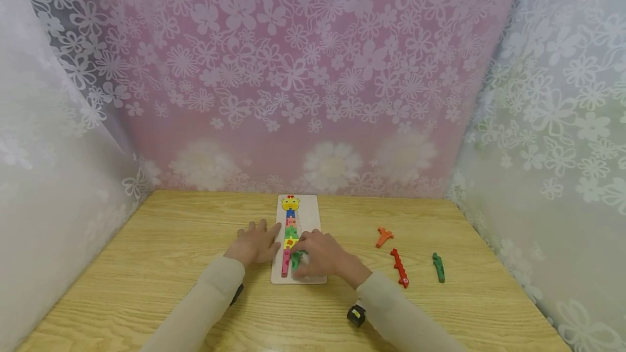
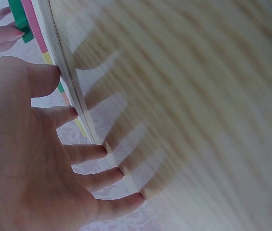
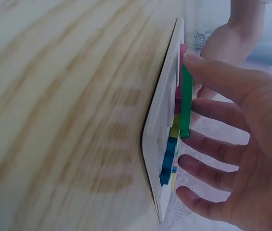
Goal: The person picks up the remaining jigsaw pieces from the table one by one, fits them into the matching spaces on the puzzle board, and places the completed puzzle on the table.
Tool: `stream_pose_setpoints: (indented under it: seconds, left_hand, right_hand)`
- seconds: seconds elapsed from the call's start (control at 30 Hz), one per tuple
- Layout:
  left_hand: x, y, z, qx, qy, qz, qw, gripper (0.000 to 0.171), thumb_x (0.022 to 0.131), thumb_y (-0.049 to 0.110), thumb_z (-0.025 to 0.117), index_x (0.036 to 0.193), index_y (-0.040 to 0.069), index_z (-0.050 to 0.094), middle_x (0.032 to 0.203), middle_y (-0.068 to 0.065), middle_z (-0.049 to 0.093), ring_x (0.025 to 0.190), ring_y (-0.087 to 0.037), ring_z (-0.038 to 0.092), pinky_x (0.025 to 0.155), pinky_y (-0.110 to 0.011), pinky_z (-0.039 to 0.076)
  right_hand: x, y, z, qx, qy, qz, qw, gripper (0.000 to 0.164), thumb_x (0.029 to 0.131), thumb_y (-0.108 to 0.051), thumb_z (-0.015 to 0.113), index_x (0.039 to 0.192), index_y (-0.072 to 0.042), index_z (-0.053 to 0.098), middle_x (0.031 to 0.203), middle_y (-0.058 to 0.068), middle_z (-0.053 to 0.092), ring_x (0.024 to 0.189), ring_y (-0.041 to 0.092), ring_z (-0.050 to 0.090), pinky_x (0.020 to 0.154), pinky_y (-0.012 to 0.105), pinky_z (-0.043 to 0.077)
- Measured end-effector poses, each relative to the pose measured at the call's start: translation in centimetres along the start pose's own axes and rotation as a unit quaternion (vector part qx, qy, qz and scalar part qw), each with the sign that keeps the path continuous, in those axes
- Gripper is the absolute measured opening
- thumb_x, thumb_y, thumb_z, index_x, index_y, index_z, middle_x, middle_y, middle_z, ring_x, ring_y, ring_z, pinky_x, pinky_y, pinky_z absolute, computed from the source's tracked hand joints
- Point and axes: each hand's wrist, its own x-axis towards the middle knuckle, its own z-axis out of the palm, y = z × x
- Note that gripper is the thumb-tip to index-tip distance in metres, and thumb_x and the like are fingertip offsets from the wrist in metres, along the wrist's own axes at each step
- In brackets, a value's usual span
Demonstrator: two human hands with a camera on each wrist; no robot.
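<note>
A white puzzle board (image 1: pixel 309 211) lies on the table with a giraffe of coloured pieces, its yellow head (image 1: pixel 290 203) at the far end. My right hand (image 1: pixel 320 254) pinches a green puzzle piece (image 3: pixel 187 101) between thumb and fingers over the board's near part. Beside it a pink piece (image 1: pixel 286 263) lies on the board. With fingers spread, my left hand (image 1: pixel 255 242) rests at the board's left edge; in the left wrist view its thumb touches that edge. A teal-blue piece (image 3: pixel 168 161) shows on the board in the right wrist view. The right hand hides part of the board.
Loose pieces lie to the right of the board: an orange one (image 1: pixel 384 237), a red one (image 1: pixel 400 268) and another green one (image 1: pixel 438 268). The wood-grain table (image 1: pixel 195 221) ends at a pink flowered curtain (image 1: pixel 313 96), with pale curtains on both sides.
</note>
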Motion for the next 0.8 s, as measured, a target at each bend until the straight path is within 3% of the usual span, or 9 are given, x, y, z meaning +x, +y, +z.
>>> stream_pose_setpoints:
  seconds: [0.47, 0.8]
  left_hand:
    - [-0.02, -0.06, -0.02, 0.003, 0.0, 0.004, 1.0, 0.062, 0.107, 0.047, 0.044, 0.162, 0.021, 0.035, 0.165, -0.024, 0.034, 0.149, -0.053, 0.034, 0.113, -0.076, 0.033]
    - [-0.06, 0.01, -0.1, 0.001, -0.004, 0.001, 1.0, 0.062, 0.107, 0.047, 0.045, 0.162, 0.021, 0.035, 0.165, -0.024, 0.034, 0.149, -0.054, 0.033, 0.114, -0.076, 0.032]
  right_hand:
    - [0.19, -0.26, 0.35, -0.027, -0.003, 0.021, 0.999, 0.053, 0.08, -0.058, 0.083, 0.124, -0.03, 0.076, 0.122, -0.004, 0.069, 0.097, 0.015, 0.054, 0.082, 0.039, 0.052]
    - [0.03, -0.6, 0.12, -0.053, 0.001, 0.014, 0.998, 0.05, 0.08, -0.06, 0.082, 0.122, -0.033, 0.077, 0.118, -0.006, 0.071, 0.089, 0.013, 0.049, 0.078, 0.034, 0.045]
